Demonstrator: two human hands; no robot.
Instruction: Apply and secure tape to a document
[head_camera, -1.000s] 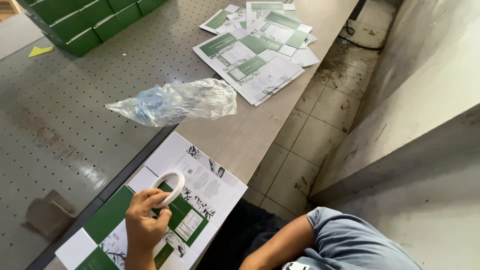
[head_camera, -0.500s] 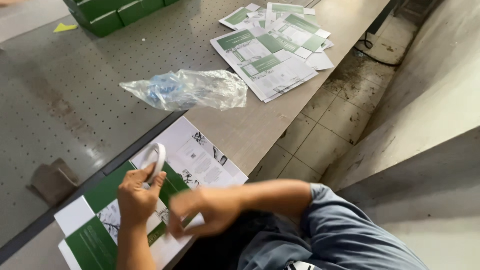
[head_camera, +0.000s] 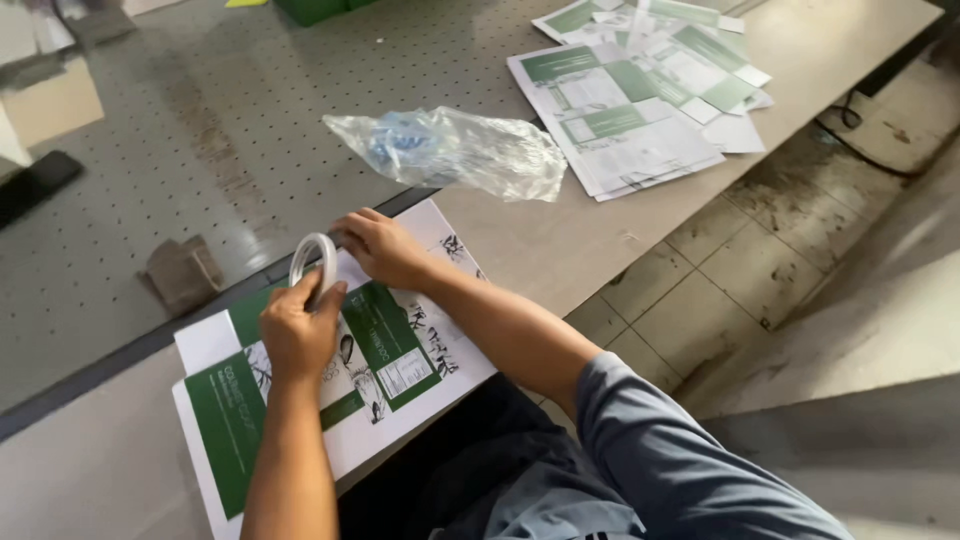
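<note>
Nearest the camera, a flat printed sheet (head_camera: 300, 400) in green and white lay on the near edge of the surface (head_camera: 640, 230), its near corner hanging slightly past the edge. The left hand (head_camera: 298, 332) rested over the middle of that sheet, its grip closed around a white roll of tape (head_camera: 312, 262), which stood on edge just above the sheet's far side. The right hand (head_camera: 382, 248) reached in from the right, arm in a blue-grey sleeve (head_camera: 680, 460), and lay just beside the roll at the sheet's far edge. Its fingers were pressed down against the sheet and curled narrow; whether they pinched the tape's loose end could not be told.

A little farther off, to the left, a small brown scrap (head_camera: 180, 272) sat on the grey perforated part of the surface. Beyond the hands, near the middle, a crumpled clear plastic bag (head_camera: 450, 150) with something blue inside lay across the seam between the perforated grey area and the plain tan area. Farther right, a loose pile of similar green and white sheets (head_camera: 640, 100) was spread out, well apart from the hands. At the far edge, green boxes (head_camera: 320, 10) were only partly in view. On the right, a stained tiled floor (head_camera: 720, 290) lay below the surface.
</note>
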